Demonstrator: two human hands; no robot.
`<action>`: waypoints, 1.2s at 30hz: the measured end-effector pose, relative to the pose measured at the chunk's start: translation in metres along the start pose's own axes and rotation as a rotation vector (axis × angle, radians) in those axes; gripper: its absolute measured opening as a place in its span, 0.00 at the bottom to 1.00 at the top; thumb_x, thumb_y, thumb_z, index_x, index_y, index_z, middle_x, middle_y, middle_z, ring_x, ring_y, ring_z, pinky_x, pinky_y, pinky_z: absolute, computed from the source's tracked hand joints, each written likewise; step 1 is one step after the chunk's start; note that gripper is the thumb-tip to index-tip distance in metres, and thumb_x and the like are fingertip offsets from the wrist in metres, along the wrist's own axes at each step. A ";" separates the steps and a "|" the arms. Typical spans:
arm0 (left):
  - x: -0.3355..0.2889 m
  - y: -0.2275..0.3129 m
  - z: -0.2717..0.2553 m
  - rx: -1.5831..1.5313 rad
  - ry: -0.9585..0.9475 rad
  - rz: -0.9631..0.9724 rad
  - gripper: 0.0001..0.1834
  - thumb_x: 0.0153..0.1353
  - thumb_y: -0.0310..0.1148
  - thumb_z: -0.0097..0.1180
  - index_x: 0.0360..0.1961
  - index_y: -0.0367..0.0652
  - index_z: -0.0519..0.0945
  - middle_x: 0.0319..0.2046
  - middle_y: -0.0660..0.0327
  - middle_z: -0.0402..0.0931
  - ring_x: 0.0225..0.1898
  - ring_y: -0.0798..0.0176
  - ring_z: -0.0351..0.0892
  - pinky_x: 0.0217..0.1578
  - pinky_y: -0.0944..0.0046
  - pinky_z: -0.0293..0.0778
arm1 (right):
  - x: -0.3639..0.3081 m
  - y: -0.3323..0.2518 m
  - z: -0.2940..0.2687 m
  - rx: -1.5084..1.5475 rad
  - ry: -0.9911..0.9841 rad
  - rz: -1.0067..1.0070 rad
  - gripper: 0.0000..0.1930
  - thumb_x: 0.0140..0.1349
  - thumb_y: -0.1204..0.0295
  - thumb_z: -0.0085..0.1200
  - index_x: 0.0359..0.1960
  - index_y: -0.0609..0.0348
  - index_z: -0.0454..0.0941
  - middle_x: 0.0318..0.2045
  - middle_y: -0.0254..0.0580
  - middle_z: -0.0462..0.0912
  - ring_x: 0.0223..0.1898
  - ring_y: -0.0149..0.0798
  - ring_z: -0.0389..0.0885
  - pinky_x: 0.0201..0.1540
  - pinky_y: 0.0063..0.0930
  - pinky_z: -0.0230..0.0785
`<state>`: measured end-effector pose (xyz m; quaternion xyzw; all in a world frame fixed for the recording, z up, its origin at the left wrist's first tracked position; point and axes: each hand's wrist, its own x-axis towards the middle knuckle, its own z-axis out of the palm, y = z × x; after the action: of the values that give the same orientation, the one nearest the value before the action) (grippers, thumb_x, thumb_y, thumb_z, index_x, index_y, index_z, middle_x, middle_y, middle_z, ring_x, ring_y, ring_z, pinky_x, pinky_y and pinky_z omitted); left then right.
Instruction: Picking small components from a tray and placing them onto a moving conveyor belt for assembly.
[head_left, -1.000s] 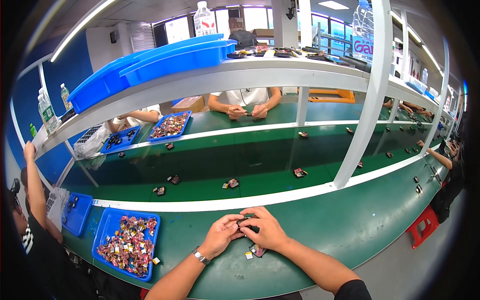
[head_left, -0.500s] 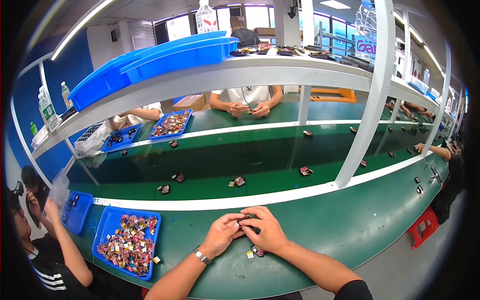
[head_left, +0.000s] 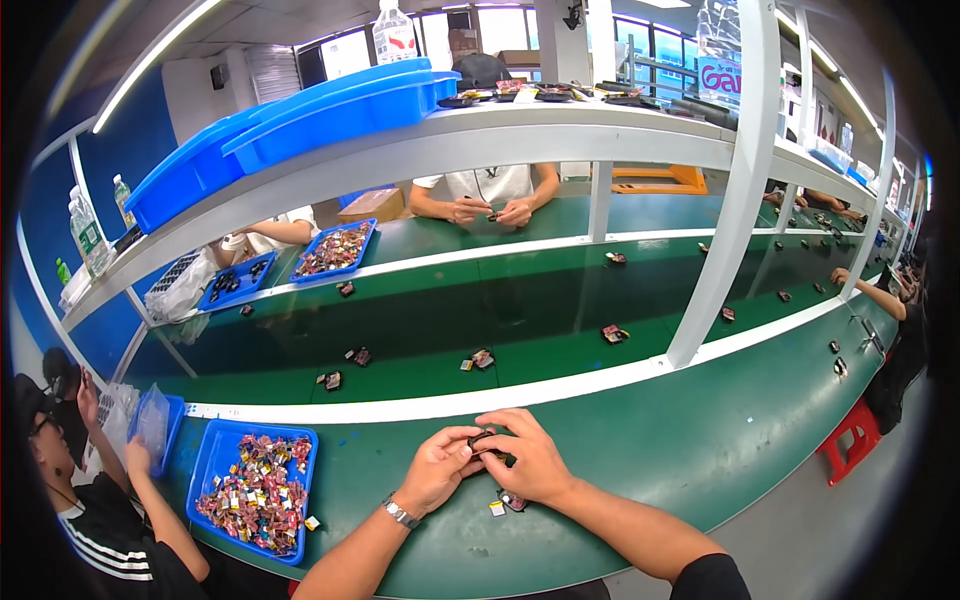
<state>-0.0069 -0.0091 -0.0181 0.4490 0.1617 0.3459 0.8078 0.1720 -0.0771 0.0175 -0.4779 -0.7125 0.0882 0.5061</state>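
Right of the right hand [head_left: 530, 460], I see the green tabletop [head_left: 680, 450] open for passage. A blue tray [head_left: 213, 455] blocks the left; ahead, under the shelf [head_left: 480, 140], there's room over the low rail [head_left: 350, 412], left of 1 white upright [head_left: 733, 220].

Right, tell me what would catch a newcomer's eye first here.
First, the blue tray at lower left, heaped with small pink, white and yellow parts. Then the long blue trays stacked on the white shelf, upper left. At lower centre, the left hand and right hand hold a small black part above the green workbench.
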 end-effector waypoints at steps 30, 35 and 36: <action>-0.001 0.006 0.012 0.040 0.148 -0.062 0.17 0.72 0.23 0.44 0.60 0.36 0.68 0.53 0.55 0.76 0.55 0.61 0.77 0.57 0.57 0.76 | 0.007 0.001 0.003 -0.322 -0.013 -0.213 0.10 0.49 0.77 0.64 0.35 0.57 0.81 0.36 0.36 0.78 0.37 0.41 0.78 0.38 0.32 0.75; 0.000 0.007 0.013 0.039 0.144 -0.065 0.17 0.71 0.26 0.49 0.59 0.37 0.69 0.49 0.58 0.78 0.53 0.62 0.78 0.57 0.55 0.76 | 0.007 0.002 0.003 -0.353 -0.009 -0.216 0.10 0.50 0.77 0.64 0.36 0.57 0.81 0.37 0.36 0.78 0.37 0.41 0.78 0.38 0.32 0.75; 0.000 0.007 0.012 0.038 0.144 -0.064 0.17 0.71 0.26 0.49 0.59 0.37 0.69 0.49 0.58 0.78 0.53 0.62 0.78 0.57 0.55 0.76 | 0.006 0.003 0.004 -0.351 -0.004 -0.204 0.10 0.51 0.77 0.64 0.36 0.57 0.81 0.37 0.36 0.78 0.37 0.41 0.78 0.38 0.32 0.75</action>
<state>-0.0024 -0.0142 -0.0058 0.4328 0.2403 0.3482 0.7961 0.1702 -0.0697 0.0179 -0.4838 -0.7626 -0.0883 0.4202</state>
